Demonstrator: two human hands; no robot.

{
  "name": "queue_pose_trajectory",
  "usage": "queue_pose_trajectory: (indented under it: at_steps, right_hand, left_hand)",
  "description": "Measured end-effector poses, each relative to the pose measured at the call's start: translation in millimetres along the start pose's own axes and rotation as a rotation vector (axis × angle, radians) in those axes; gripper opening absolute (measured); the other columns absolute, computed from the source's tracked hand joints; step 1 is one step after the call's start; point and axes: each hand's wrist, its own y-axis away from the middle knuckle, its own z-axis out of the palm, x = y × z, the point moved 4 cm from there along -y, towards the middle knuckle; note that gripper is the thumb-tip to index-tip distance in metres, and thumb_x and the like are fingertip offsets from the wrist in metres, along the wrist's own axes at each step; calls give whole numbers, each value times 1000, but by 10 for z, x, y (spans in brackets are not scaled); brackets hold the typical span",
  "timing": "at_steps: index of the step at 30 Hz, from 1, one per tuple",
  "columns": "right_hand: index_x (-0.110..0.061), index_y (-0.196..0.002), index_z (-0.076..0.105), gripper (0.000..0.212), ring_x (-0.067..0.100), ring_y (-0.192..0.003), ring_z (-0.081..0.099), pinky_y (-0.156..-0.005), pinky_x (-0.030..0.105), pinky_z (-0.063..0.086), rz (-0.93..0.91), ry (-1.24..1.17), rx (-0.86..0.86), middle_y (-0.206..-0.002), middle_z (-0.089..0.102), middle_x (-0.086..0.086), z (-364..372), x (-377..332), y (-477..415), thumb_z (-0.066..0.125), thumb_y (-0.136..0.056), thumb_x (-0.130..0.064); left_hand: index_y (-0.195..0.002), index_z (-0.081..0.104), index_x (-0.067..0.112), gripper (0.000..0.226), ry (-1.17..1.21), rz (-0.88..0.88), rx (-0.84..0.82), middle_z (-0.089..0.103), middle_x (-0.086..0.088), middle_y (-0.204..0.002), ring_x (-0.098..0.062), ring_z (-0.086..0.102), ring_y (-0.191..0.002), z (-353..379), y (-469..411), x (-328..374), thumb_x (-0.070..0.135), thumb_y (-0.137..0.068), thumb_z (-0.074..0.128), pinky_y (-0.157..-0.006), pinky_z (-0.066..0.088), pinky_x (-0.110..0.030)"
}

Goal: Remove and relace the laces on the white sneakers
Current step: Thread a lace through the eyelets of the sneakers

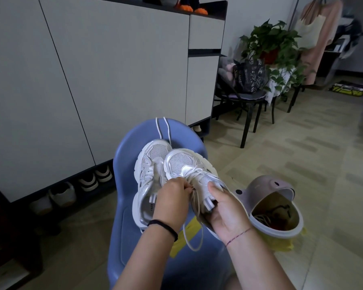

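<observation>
Left grip (172, 197) pinched on laces (196, 174) of sneaker (182, 162), right grip (224, 212) seemingly clasped around its heel side.

Pale cabinet doors (113, 70) with dark edging fill the left side, and pairs of shoes (88, 183) sit in the open gap beneath them. The floor (302, 153) is pale tile with a faint block pattern. Farther back a black chair (247, 114) carries a dark patterned bag (249, 76), just beside a leafy potted plant (268, 42) — its vines trail downward. Pale garments (314, 38) hang at the far right. A blue plastic chair (126, 237) stands in the foreground, a pink bin (266, 185) on the floor beside it. The light is dim and cool.
</observation>
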Motion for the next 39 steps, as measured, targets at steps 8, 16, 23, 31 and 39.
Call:
queue_pose_trajectory:
  at_steps: [8, 16, 23, 31, 39]
  right_hand:
    - [0, -118, 62, 32, 32, -103, 65, -90, 40, 51, 50, -58, -31, -108, 70, 21, 51, -33, 39, 47, -100, -22]
    - [-2, -123, 58, 34, 27, -109, 65, -100, 41, 46, -9, -13, -129, -113, 69, 18, 100, -120, 95, 42, -101, -22]
    - [-3, -121, 59, 34, 26, -106, 67, -89, 36, 51, 27, -8, -160, -113, 69, 18, 130, -125, 144, 42, -101, -24]
    - [0, -120, 60, 32, 26, -96, 69, -85, 35, 53, -21, -99, -96, -109, 69, 21, 107, -136, 125, 41, -101, -19]
    - [4, -116, 60, 35, 28, -93, 71, -92, 39, 49, 17, -168, -144, -106, 69, 23, 100, -145, 151, 40, -102, -20]
  left_hand:
    - [-97, 61, 7, 12, 67, 27, 140, 61, -4, -101, -21, 54, -97, 55, 41, -11, 9, -97, 49, -71, 30, -21]
    - [-88, 61, 18, 11, 245, 133, 134, 60, 6, -87, -15, 56, -86, -21, -2, 14, 8, -92, 59, -77, 42, -21]
    - [-86, 70, 15, 6, 224, 172, 203, 59, 8, -84, -15, 54, -88, -127, -7, -2, 9, -88, 67, -80, 43, -22]
    - [-84, 60, 20, 12, 239, 131, 115, 56, 7, -85, -17, 54, -89, -48, -13, 27, 13, -93, 60, -82, 43, -26]
    - [-76, 59, 31, 26, 451, 65, 85, 61, 5, -80, -2, 53, -70, -60, 20, 22, 10, -91, 62, -69, 41, -14]
